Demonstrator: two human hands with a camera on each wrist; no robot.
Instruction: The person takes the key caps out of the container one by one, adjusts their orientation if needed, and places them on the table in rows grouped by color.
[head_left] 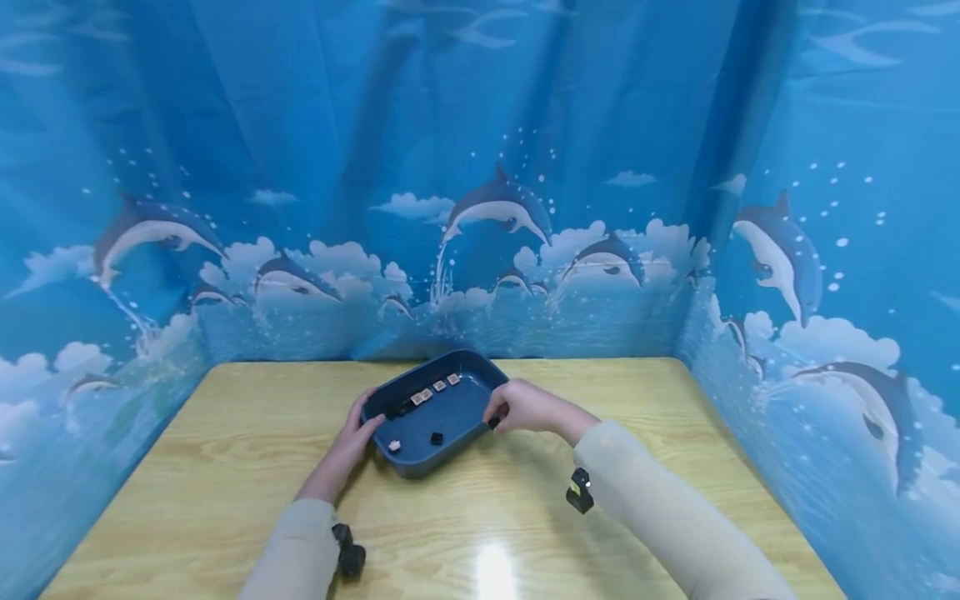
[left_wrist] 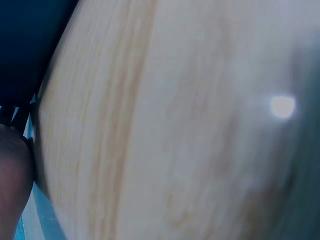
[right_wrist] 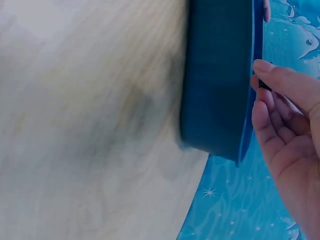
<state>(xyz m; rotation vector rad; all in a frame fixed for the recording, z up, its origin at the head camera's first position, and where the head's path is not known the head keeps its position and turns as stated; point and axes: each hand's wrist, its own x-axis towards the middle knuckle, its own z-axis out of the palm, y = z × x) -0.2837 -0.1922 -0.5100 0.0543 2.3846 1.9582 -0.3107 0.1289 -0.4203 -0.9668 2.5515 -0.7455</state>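
A dark blue rectangular tray [head_left: 450,417] sits at an angle on the table. My left hand [head_left: 356,429] grips its left end, thumb over the rim. In the left wrist view, part of that hand [left_wrist: 14,175] shows beside the dark tray wall [left_wrist: 30,50]. Over the tray's right rim, my right hand [head_left: 528,408] pinches a small black block [head_left: 493,422]; in the right wrist view the fingers partly hide the block [right_wrist: 265,86]. Inside, several white blocks [head_left: 439,385] and black blocks [head_left: 405,407] line the far wall. Nearer lie a black block [head_left: 437,437] and a white piece [head_left: 394,446].
The wood-grain table [head_left: 225,467] extends around the tray. A blue dolphin-print curtain [head_left: 480,275] stands behind the table and along both sides. A small black device [head_left: 348,552] is on the left wrist, another device [head_left: 580,490] on the right.
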